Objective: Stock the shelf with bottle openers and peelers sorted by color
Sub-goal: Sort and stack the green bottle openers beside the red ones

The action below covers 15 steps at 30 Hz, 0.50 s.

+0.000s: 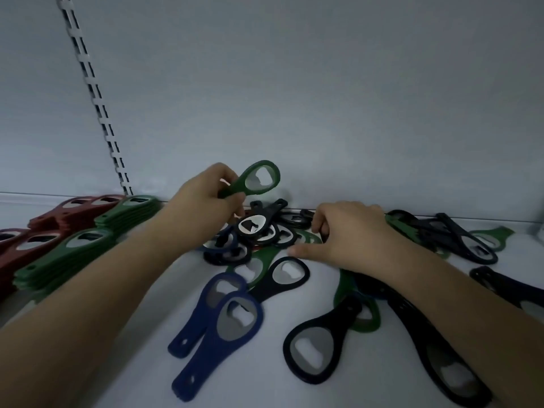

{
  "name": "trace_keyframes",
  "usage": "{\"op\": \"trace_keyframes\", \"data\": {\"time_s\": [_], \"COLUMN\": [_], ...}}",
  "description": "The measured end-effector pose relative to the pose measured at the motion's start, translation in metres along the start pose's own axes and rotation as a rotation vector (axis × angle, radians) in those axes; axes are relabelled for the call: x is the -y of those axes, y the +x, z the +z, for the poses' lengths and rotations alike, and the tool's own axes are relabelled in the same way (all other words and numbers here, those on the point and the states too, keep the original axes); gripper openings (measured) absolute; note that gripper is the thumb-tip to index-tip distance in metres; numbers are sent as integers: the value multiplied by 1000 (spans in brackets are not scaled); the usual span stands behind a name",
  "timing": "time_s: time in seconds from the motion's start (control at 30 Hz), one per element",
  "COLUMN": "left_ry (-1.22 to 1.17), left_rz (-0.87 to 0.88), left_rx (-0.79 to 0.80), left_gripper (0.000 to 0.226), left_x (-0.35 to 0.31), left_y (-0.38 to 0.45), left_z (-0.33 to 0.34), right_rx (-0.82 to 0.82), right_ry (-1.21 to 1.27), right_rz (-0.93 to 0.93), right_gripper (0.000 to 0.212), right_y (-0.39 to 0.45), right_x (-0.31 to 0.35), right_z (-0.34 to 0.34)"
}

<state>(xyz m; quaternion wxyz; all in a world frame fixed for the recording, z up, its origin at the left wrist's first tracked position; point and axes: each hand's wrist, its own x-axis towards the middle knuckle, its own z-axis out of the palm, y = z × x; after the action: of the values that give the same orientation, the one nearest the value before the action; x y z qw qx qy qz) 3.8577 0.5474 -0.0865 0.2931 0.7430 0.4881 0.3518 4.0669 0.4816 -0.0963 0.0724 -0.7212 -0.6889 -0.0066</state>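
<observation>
Near the back wall of the white shelf [382,363], mid-span, the left hand [203,198] holds a green bottle opener [256,179] by its handle, fingers curled round it, ring end raised and tilted to the right, clear of the pile below. Right hand [350,234] is low over the loose pile [259,234], fingers curled down among the openers, thumb stretched out to the left; cannot tell whether it grips one, as the fingertips are hidden.

Counts, as far as they show:
- 2 blue openers [217,331] side by side toward the front edge, handles pointing front-left, the nearer one overlapping the other.
- 1 black opener [282,278] just behind them, touching.
- 1 big black opener [321,346] at front centre-right, lying across a green opener [365,316] that is mostly covered.
- 2 sorted green stacks [67,260] at the left end, approx 4-5 deep each; exact no. unclear.
- Red stacks [32,245] beside them, further left, at least 2, cut off by the frame edge.

Centre pile is a tangle of black, dark blue and green openers; no. can't be counted. More black and green ones [459,240] lie by the back wall at the right end, partly behind the right forearm. Another black opener [441,357] runs under that forearm, mostly hidden. A slotted upright [97,107] runs up the back wall on the left.
</observation>
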Motion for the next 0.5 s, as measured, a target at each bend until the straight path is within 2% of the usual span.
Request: {"op": "trace_keyframes", "data": {"time_s": [0.13, 0.27, 0.5], "left_ry": [-41, -9, -100], "left_rz": [-61, -53, -82], "left_rx": [3, 4, 5], "left_gripper": [3, 4, 10], "left_x": [9, 12, 12], "left_y": [3, 7, 5], "left_z": [20, 25, 23], "right_rx": [76, 129, 59], "right_ry": [171, 177, 212], "right_rz": [108, 108, -210], "right_gripper": [66, 62, 53], "right_y": [4, 8, 4], "right_x": [9, 12, -3], "right_z": [-5, -7, -8]}}
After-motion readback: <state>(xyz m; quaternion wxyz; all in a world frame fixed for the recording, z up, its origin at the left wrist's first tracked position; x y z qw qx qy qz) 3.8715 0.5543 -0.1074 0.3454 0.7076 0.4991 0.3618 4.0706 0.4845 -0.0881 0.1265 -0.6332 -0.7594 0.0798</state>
